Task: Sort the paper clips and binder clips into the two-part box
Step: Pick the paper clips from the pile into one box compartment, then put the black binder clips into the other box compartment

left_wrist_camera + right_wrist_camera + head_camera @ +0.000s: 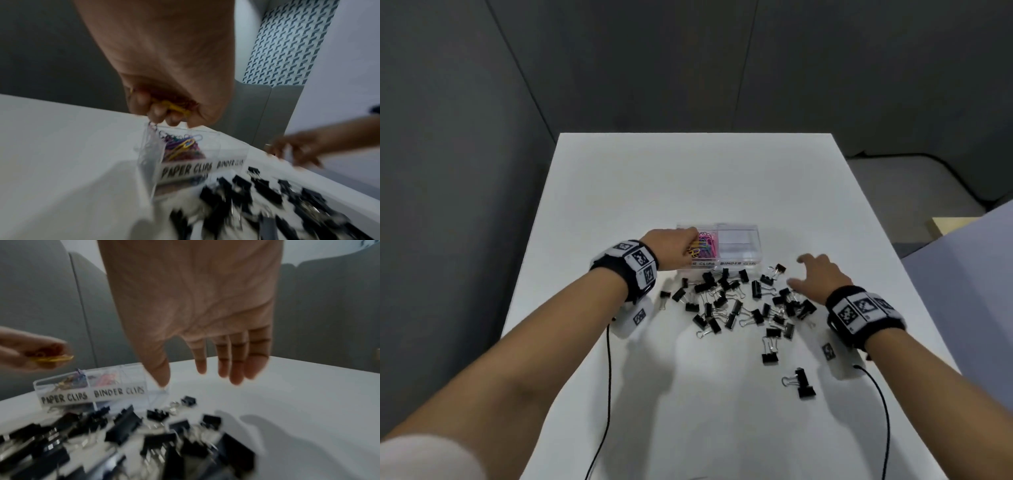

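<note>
Left hand (677,247) pinching yellow paper clips (177,108) over box (739,264) paper-clip half to drop them; right hand (814,278) spread beside box, above binder clips (736,301), likely grabbing next.

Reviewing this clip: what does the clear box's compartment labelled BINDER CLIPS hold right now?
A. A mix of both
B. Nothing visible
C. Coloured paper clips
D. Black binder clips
B: in the head view the right-hand compartment of the clear plastic two-part box shows only bare walls, while the black metal binder clips lie on the white table.
</note>
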Demonstrator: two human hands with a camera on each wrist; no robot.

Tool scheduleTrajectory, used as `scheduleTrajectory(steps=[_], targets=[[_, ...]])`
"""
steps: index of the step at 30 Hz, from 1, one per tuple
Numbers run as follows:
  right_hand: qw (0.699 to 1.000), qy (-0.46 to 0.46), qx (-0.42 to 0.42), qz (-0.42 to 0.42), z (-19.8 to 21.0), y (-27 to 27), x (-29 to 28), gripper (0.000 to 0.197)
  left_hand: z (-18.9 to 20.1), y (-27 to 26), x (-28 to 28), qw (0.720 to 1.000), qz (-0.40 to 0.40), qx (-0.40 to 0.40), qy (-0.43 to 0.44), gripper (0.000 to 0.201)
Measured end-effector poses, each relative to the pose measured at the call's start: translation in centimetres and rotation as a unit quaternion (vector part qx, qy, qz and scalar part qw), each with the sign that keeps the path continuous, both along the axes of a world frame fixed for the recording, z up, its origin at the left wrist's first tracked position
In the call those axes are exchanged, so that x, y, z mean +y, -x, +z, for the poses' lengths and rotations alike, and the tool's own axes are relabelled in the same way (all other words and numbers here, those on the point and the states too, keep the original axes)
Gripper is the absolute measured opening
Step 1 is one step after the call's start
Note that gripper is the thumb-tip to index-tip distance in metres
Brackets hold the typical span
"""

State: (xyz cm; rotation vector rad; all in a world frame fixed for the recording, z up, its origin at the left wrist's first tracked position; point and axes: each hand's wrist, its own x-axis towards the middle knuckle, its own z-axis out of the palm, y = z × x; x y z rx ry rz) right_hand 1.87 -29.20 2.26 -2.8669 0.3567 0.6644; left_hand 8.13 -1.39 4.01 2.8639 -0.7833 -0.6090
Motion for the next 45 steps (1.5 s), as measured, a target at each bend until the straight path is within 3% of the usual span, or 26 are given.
scheduleTrajectory(steps=[4, 8, 12, 22, 28, 32, 37, 45], targets=[[0.991, -0.023, 0.125, -0.045, -2.2, 2.7, -2.1, 0.084, -0.5, -1.8, -2.8, 1.000, 0.017, 0.012, -0.022, 0.036], [0.992, -0.080, 0.084, -0.050, -3.6, 3.6, -0.9, 0.077, -1.4, -2.3, -3.5, 0.998, -0.004, -0.006, -0.062, 0.040], [0.991, -0.109, 0.062, -0.044, -4.1, 3.2, 1.0, 0.061, -1.5, -2.3, -3.3, 0.999, -0.008, -0.013, -0.049, 0.040], [0.996, -0.074, 0.049, -0.003, -4.9, 2.4, 4.4, 0.060, -0.6, -1.9, -2.7, 0.999, 0.002, -0.046, -0.006, 0.048], [0.996, -0.071, 0.047, 0.019, -4.6, 2.4, 4.1, 0.063, -1.3, 0.9, 0.4, 0.975, 0.137, -0.140, 0.101, 0.026], [0.998, -0.052, 0.036, 0.024, -4.6, 2.2, 3.8, 0.070, -3.7, 3.2, 2.7, 0.979, 0.196, -0.043, 0.025, 0.031], [0.996, -0.055, 0.051, 0.049, -4.5, 2.5, 4.4, 0.069, -5.8, 5.9, 2.9, 0.975, 0.192, 0.108, 0.026, 0.072], [0.992, -0.111, 0.042, 0.033, -4.5, 2.5, 4.2, 0.047, -6.5, 8.1, -1.4, 0.970, 0.201, 0.115, 0.077, 0.085]])
